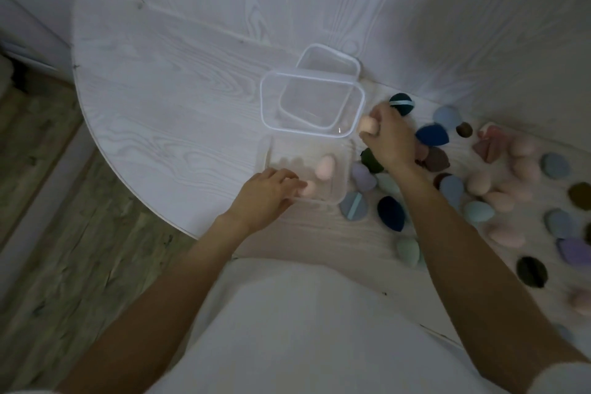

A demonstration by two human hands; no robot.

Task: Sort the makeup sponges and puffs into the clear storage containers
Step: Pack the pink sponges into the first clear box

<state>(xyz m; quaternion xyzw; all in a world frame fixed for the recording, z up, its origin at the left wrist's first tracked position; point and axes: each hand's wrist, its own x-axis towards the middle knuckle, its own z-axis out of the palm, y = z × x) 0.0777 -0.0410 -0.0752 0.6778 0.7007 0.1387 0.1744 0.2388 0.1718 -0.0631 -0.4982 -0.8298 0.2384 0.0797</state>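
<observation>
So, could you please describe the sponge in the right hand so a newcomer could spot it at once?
Start at the larger clear container on the white table. At its right rim the right hand grips a peach sponge. It is the only sponge lifted off the table.
</observation>
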